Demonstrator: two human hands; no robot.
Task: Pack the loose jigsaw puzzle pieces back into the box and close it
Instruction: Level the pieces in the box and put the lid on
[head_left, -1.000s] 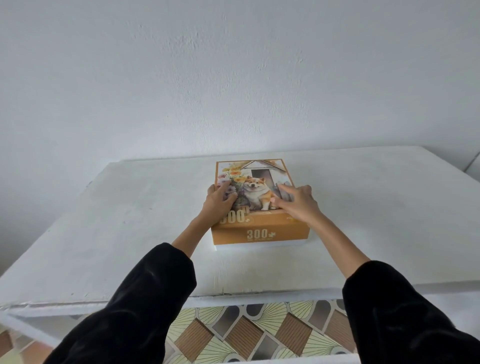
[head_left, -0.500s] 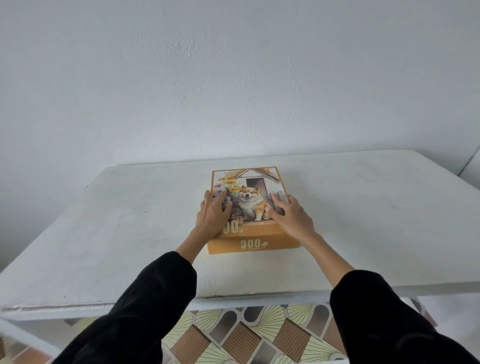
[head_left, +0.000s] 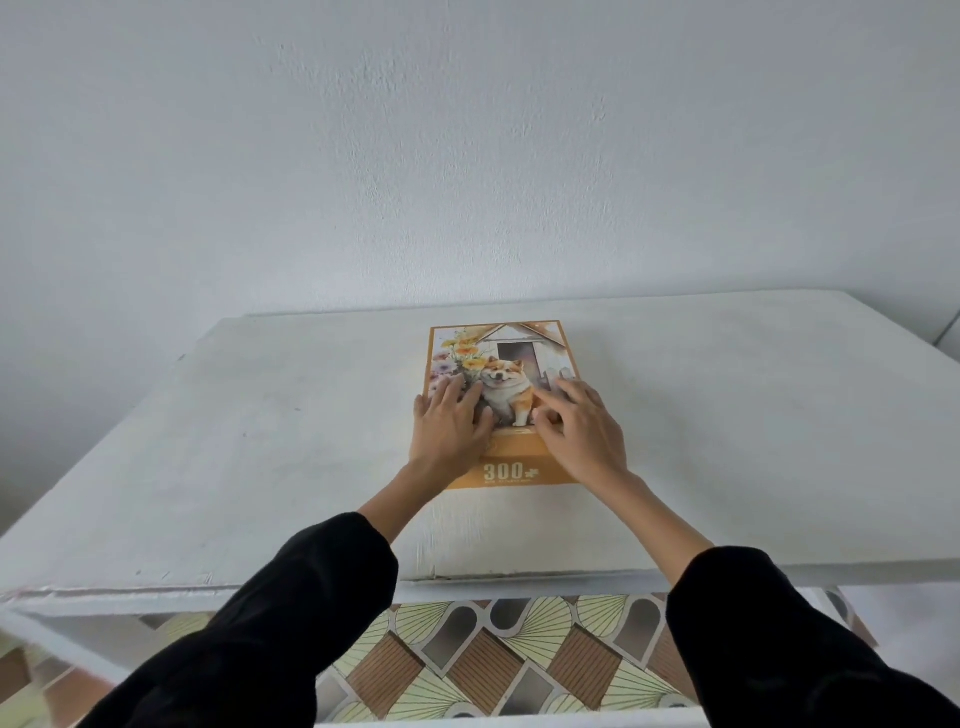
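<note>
An orange jigsaw box (head_left: 511, 470) with a dog picture on its lid and "300" on its near side lies shut in the middle of the white table (head_left: 260, 441). My left hand (head_left: 449, 423) lies flat on the lid's near left part, fingers spread and straight. My right hand (head_left: 584, 428) lies flat on the lid's near right part, fingers pointing up and left. Both hands press on the lid. No loose puzzle pieces are in sight.
A plain white wall (head_left: 467, 156) rises behind the table. Below the table's near edge a patterned tiled floor (head_left: 493, 660) shows between my black sleeves. The table's right corner lies at the far right.
Both hands slid from the box's near corners onto the lid and flattened. The white rim under the lid has gone from sight. The camera tilted, so the box sits lower in view.
</note>
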